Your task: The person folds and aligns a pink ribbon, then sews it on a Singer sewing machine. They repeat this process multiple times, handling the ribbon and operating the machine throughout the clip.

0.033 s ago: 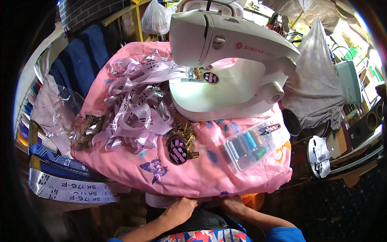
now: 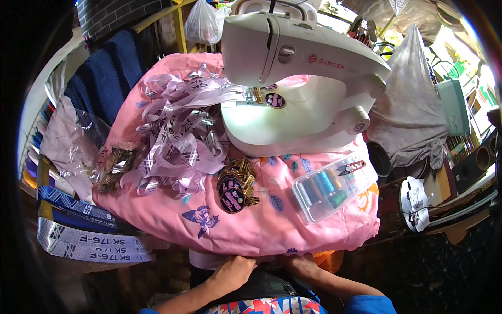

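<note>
My left hand (image 2: 238,270) is curled at the front edge of the pink cloth (image 2: 327,235), near a pale lavender strip (image 2: 204,261); what its fingertips grip is hidden. My right hand (image 2: 300,267) reaches under the same edge, its fingers hidden. Above them lie a heap of lavender printed ribbons (image 2: 178,152), brass fittings (image 2: 246,178) with round dark badges (image 2: 231,200), and a clear box of thread spools (image 2: 319,191) with small red-handled snips (image 2: 351,167). A white sewing machine (image 2: 285,131) stands behind, a pale ribbon and a small badge (image 2: 275,100) at its needle area.
At left are blue striped fabric (image 2: 104,78), a bag of metal pieces (image 2: 117,167) and printed straps (image 2: 94,246) hung over a rail. At right stand a draped grey cover (image 2: 402,115), a dark bucket (image 2: 379,159) and a white object (image 2: 415,204). A plastic bag (image 2: 201,23) hangs behind.
</note>
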